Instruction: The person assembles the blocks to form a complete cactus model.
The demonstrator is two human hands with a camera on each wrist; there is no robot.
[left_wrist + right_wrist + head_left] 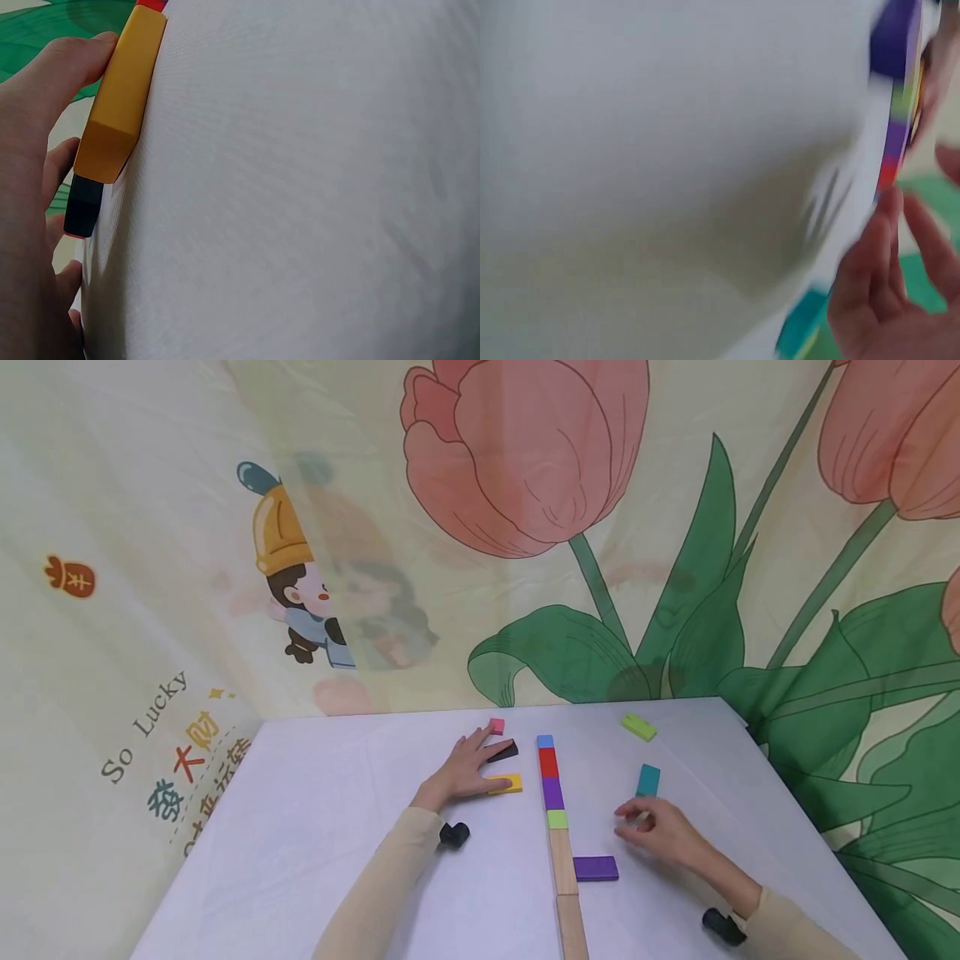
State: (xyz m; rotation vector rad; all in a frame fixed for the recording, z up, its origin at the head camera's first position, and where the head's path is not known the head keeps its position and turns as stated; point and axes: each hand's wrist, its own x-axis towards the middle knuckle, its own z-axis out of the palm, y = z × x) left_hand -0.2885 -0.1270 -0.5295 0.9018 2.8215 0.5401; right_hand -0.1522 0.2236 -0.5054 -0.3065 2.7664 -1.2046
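With fingers spread, my left hand [463,767] reaches over several loose blocks. Its thumb rests on a yellow block [120,97], a finger lies along a black block [506,752], and another fingertip is at a small pink block [497,726]. To the right runs a straight row of end-to-end blocks: blue [545,742], red [549,763], purple [552,793], light green [557,819], then plain wooden blocks [562,860]. Nothing shows in my right hand [662,833]; its loosely bent fingers hover above the table near a teal block [648,780].
A second purple block [596,868] lies crosswise against the right side of the row. Farther back on the right is a lime-green block [639,727]. The white table [300,827] meets a printed cloth [360,527] behind.
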